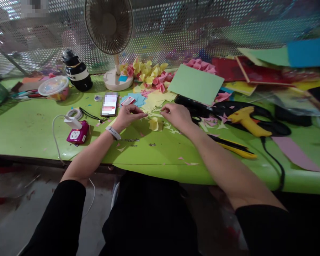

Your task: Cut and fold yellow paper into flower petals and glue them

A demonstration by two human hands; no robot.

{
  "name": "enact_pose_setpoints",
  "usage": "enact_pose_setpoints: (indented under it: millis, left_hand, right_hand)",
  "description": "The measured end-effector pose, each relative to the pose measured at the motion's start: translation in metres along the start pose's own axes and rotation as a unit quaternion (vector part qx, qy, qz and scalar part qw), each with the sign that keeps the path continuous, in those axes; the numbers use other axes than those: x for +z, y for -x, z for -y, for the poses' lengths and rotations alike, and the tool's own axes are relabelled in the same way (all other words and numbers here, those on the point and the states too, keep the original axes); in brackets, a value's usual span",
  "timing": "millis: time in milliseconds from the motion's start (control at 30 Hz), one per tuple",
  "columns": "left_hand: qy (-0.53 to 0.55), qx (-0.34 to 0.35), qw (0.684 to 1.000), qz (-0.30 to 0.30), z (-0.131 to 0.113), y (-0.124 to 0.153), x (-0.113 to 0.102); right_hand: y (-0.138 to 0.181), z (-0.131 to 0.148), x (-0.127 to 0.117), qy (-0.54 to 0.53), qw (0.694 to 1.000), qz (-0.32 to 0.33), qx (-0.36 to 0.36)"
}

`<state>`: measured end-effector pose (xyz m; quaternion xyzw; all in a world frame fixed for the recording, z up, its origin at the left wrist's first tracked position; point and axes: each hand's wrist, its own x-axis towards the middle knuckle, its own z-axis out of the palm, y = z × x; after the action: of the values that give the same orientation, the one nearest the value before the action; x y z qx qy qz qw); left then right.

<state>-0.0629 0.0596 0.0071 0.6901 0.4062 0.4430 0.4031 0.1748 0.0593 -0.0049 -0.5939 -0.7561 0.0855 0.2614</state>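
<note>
My left hand and my right hand rest on the green table, fingertips pinched toward each other over a pile of yellow paper pieces. Between them they seem to pinch a thin strip of pale paper; it is too small to name. A small folded yellow paper piece stands on the table just below and between the hands. A white watch sits on my left wrist.
A phone lies left of my hands, a pink power strip further left. A yellow glue gun, a desk fan, a black bottle, a green sheet and folded paper flowers surround them.
</note>
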Motion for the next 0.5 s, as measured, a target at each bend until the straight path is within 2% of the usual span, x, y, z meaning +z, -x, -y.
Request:
enact_pose_setpoints:
  millis: [200,300,400,500]
  left_hand:
    - [0.010,0.003,1.000,0.013,0.003,-0.001,0.000]
    - [0.010,0.027,0.999,0.025,0.003,-0.001,-0.001]
    - [0.006,0.048,0.998,0.046,0.002,-0.001,-0.001]
    - [0.002,0.062,0.996,0.056,0.002,-0.001,-0.002]
  right_hand:
    - [-0.002,0.004,-0.002,-0.012,1.000,0.001,0.004]
    - [0.001,0.011,-0.011,-0.080,0.996,-0.013,-0.036]
    - [0.007,0.022,-0.019,-0.176,0.979,0.035,-0.091]
    - [0.012,0.031,-0.020,-0.202,0.968,0.095,-0.116]
